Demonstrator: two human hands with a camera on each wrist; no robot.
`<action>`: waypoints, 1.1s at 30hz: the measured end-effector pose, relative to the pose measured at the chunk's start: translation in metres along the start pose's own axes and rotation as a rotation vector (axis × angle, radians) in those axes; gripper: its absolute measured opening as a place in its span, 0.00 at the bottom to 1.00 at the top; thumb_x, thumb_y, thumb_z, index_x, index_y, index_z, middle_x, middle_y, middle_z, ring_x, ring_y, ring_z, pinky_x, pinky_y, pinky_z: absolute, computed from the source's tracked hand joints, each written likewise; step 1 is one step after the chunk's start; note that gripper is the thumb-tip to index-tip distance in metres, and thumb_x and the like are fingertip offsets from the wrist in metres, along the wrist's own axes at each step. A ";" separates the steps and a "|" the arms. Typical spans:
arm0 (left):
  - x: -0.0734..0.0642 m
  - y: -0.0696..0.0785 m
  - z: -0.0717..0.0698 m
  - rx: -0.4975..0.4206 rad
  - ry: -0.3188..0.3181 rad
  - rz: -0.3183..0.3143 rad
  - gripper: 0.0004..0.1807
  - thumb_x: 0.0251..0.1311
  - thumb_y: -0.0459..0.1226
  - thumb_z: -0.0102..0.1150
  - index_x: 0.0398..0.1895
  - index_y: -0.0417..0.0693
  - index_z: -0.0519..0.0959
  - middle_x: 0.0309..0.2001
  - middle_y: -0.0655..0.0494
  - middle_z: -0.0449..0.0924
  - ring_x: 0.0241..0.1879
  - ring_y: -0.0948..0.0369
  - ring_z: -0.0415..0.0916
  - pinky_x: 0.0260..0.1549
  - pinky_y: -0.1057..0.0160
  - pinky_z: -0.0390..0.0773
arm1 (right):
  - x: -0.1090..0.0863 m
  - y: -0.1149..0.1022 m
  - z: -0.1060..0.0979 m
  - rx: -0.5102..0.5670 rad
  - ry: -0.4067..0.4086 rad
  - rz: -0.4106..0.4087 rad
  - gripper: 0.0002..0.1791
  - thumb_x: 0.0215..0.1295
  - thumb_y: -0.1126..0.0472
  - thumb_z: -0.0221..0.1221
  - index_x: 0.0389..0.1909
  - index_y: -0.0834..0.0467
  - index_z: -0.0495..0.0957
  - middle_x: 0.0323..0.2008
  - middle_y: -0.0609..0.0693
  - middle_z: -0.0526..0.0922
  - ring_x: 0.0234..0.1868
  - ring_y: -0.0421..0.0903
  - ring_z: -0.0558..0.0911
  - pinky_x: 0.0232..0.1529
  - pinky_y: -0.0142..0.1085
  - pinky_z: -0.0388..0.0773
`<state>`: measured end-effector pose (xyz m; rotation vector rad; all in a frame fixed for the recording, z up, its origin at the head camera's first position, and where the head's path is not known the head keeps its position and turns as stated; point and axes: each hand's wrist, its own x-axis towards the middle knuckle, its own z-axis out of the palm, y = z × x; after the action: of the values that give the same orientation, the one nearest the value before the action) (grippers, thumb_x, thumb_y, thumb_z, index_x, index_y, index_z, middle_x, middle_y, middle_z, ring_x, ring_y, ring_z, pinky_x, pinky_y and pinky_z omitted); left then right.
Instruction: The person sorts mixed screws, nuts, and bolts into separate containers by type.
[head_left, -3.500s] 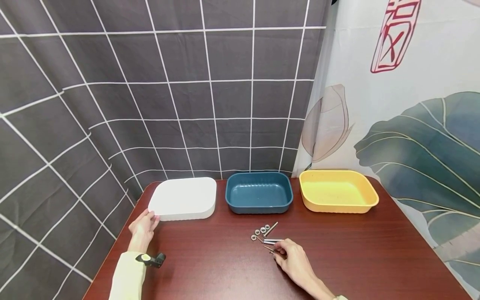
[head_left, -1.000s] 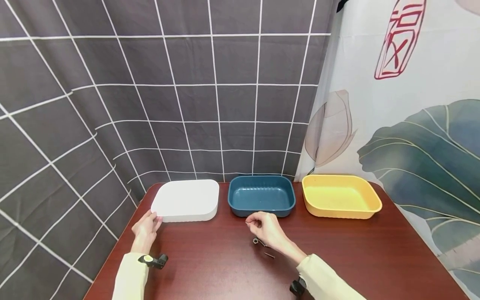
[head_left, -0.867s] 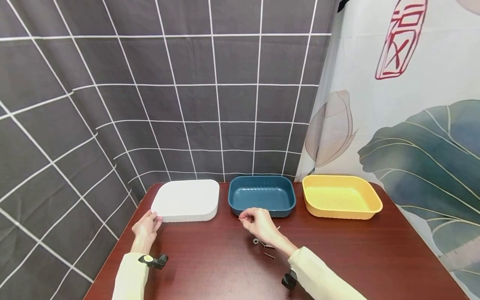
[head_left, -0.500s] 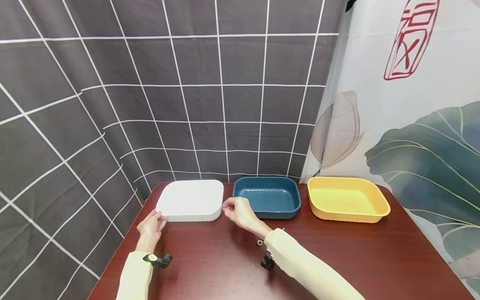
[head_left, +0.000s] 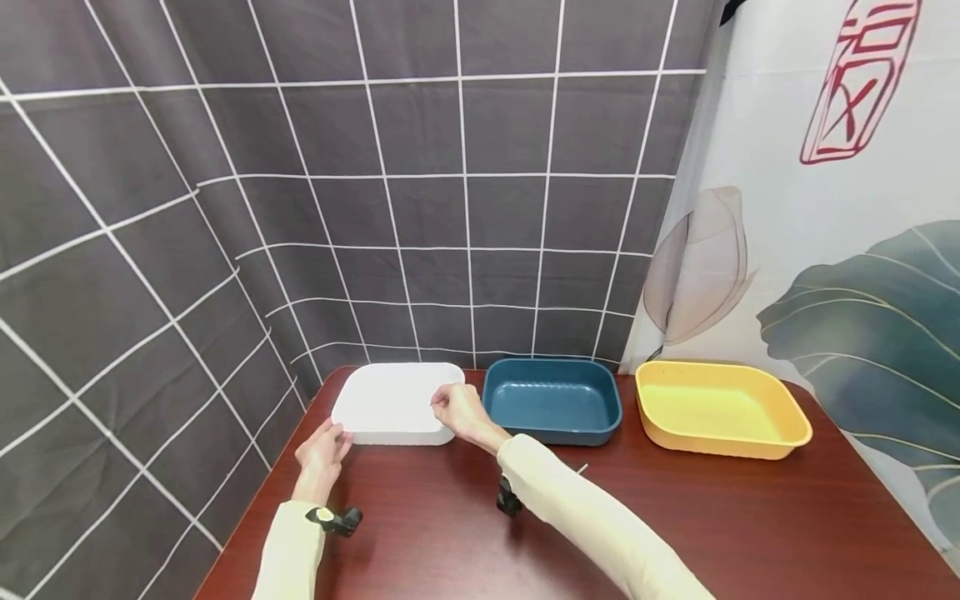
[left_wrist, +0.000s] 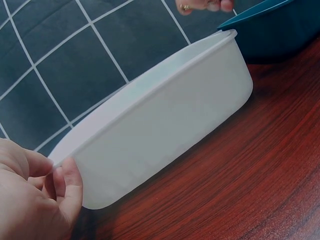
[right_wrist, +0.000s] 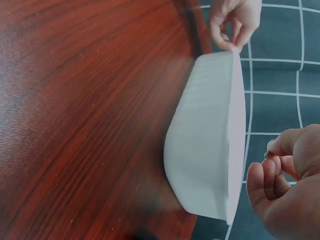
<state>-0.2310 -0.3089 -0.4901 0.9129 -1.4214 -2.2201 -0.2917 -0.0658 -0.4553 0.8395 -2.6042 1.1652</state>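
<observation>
At the back left of the table, a white plastic bin (head_left: pixel 393 408) stands with its opening upward. My left hand (head_left: pixel 322 450) pinches its near left rim corner between thumb and fingers, as the left wrist view also shows. Above the right side of the bin, my right hand (head_left: pixel 461 412) pinches a small metal fastener (right_wrist: pixel 267 155) between thumb and fingertips. Mostly covered by the fingers, the fastener is too small to tell as screw or nut. On the table beyond my right sleeve, the end of a metal bolt (head_left: pixel 582 468) shows; the sleeve hides the other hardware.
Beside the white bin stands a dark blue bin (head_left: pixel 551 433), and farther right a yellow bin (head_left: pixel 723 446). All rest along the back of the reddish-brown table (head_left: pixel 420 533). A dark gridded curtain (head_left: pixel 420 208) hangs behind, with a pale leaf-patterned one (head_left: pixel 750 250) at right.
My right hand has left the scattered nuts and bolts and carried the fastener left, past the blue bin's front, to above the white bin. My left hand still holds the white bin's corner.
</observation>
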 end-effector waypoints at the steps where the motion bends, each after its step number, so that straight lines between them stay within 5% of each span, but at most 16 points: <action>1: 0.000 -0.001 0.000 -0.003 0.004 -0.001 0.28 0.63 0.22 0.52 0.69 0.30 0.67 0.24 0.61 0.77 0.22 0.68 0.77 0.35 0.71 0.84 | 0.001 0.000 0.002 -0.003 -0.004 0.012 0.06 0.55 0.72 0.62 0.29 0.62 0.86 0.23 0.48 0.83 0.27 0.43 0.80 0.30 0.28 0.77; 17: 0.002 -0.004 0.001 0.008 0.006 0.011 0.27 0.63 0.22 0.53 0.67 0.28 0.68 0.25 0.58 0.78 0.23 0.68 0.77 0.34 0.70 0.85 | 0.022 0.003 0.034 -0.114 -0.071 0.088 0.06 0.57 0.71 0.62 0.28 0.59 0.85 0.27 0.49 0.84 0.33 0.47 0.82 0.32 0.36 0.82; 33: 0.003 -0.004 0.000 0.013 0.011 0.004 0.27 0.64 0.23 0.54 0.67 0.30 0.69 0.29 0.55 0.78 0.26 0.67 0.78 0.37 0.69 0.85 | 0.027 0.004 0.040 -0.218 -0.081 0.097 0.05 0.58 0.68 0.62 0.30 0.57 0.86 0.31 0.50 0.86 0.38 0.51 0.84 0.38 0.40 0.83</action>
<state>-0.2328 -0.3088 -0.4941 0.9247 -1.4331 -2.2025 -0.3131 -0.1042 -0.4749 0.7374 -2.8012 0.8630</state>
